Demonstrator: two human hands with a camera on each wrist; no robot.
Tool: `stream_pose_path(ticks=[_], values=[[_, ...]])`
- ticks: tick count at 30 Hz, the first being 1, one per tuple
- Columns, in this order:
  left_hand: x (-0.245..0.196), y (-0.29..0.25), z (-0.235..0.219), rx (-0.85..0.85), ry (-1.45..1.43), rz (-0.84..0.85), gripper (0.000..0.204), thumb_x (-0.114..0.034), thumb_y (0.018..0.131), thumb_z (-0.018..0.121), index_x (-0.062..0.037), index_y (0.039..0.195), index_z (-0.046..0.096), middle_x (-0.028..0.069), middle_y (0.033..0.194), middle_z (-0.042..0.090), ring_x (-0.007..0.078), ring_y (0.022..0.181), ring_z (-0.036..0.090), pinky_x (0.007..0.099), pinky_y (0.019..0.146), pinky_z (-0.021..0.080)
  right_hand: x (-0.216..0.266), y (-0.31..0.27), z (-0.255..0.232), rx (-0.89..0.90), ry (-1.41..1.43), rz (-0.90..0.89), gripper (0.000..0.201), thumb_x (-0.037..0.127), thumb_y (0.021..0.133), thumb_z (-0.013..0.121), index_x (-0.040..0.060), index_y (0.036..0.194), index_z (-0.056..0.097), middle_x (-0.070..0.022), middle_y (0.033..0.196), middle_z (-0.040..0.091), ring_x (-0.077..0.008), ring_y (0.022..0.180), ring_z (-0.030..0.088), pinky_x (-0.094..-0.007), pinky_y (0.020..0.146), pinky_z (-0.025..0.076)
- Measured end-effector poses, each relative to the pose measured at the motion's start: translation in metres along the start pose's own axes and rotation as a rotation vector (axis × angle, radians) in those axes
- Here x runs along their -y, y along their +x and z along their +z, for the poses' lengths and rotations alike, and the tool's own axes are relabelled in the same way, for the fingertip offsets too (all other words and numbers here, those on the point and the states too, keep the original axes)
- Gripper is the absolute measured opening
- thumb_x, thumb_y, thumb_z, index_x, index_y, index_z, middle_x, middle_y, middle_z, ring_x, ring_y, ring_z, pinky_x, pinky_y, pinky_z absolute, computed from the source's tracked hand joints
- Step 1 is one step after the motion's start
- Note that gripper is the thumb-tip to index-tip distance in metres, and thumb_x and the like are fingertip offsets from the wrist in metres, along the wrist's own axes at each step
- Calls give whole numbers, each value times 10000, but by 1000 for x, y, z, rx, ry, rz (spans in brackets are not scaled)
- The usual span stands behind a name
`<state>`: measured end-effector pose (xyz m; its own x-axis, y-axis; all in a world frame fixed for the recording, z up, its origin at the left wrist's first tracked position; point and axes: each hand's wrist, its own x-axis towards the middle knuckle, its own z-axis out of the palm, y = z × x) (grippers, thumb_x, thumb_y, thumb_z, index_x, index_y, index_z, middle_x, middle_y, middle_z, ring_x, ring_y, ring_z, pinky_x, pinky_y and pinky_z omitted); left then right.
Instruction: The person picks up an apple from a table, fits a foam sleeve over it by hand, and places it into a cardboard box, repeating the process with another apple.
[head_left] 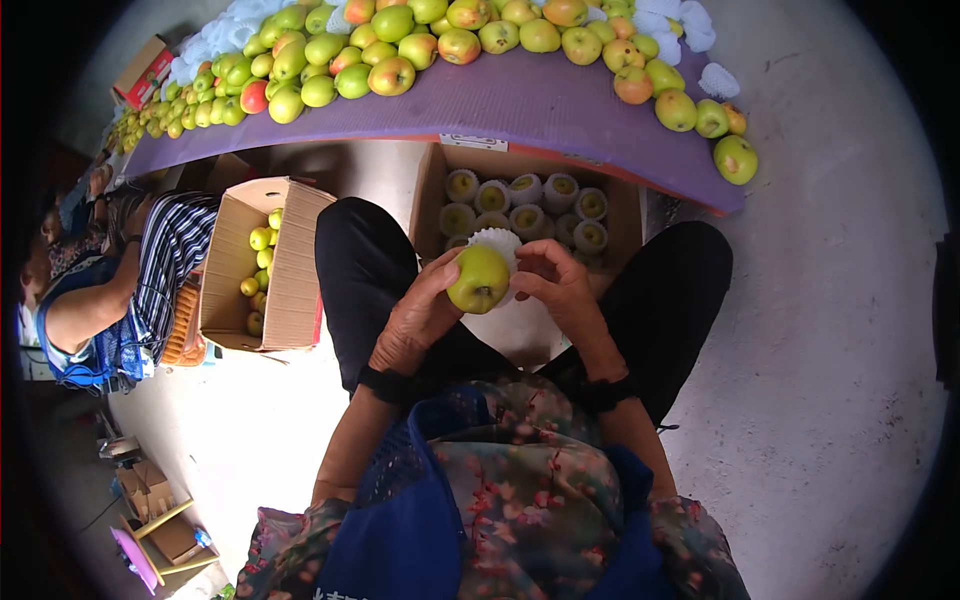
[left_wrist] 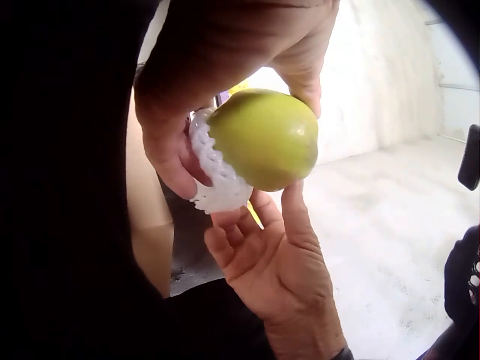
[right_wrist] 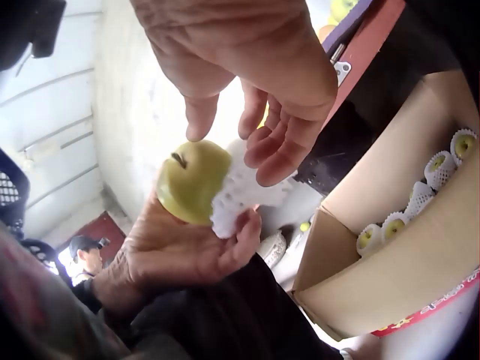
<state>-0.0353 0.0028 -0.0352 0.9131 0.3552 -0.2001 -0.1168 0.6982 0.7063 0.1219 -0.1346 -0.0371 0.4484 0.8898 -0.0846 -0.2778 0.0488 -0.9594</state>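
1 green apple (head_left: pixel 478 280) is held on the near side of the packing box (head_left: pixel 626 215), with a white foam net (head_left: pixel 496 240) set against one side of it. Apple and net are gripped by the left hand (head_left: pixel 418 312). The right hand (head_left: pixel 562 292) is held just beside them, fingers loosely bent. Netted apples (head_left: pixel 525 190) are packed inside the box. Loose apples (head_left: pixel 391 76) are piled on the purple tabletop (head_left: pixel 480 105) beyond the box; a 2nd carton (head_left: pixel 300 285) is placed left of the box.

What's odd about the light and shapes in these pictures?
Head view: black corners, purple mat seemingly bowed, floor at left glaring white; left wrist view: left hand shadowed, apple showing a small shiny spot; right wrist view: pale wall washed out.
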Motion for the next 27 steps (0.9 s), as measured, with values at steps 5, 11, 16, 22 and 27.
stream_pose_path(ticks=[5,11,16,22,27], values=[[-9,-8,-3,104,-8,-12,839,-477,765,726,50,1351,437,159,1268,558,252,1169,555,401,1033,422,2,0,1,68,40,-17,321,119,826,734,27,1090,575,-53,967,632,-123,844,603,-270,749,512],[-11,-8,-6,160,55,-52,862,-439,730,774,44,1355,430,148,1255,564,250,1145,571,372,1010,444,-1,0,4,39,-58,-31,299,45,820,678,21,1095,564,-60,983,643,-133,905,624,-282,808,516],[-4,0,5,-63,141,-17,671,-276,774,769,21,1294,467,125,1175,580,213,1095,586,350,982,465,-14,3,4,-104,-172,-72,255,-45,762,586,-2,1013,589,-63,904,659,-124,836,638,-276,767,521],[3,2,11,-236,321,14,550,-221,829,724,14,1259,474,115,1159,577,207,1060,597,347,934,500,-17,-2,7,-207,-361,-98,217,-35,742,587,-8,957,598,-65,801,651,-115,756,632,-275,709,518],[10,4,3,-256,150,26,564,-255,820,740,8,1249,485,113,1142,588,203,1052,599,348,944,494,-16,-8,9,-191,-281,-34,211,-30,742,584,1,950,590,-63,841,635,-133,757,614,-278,698,514]])
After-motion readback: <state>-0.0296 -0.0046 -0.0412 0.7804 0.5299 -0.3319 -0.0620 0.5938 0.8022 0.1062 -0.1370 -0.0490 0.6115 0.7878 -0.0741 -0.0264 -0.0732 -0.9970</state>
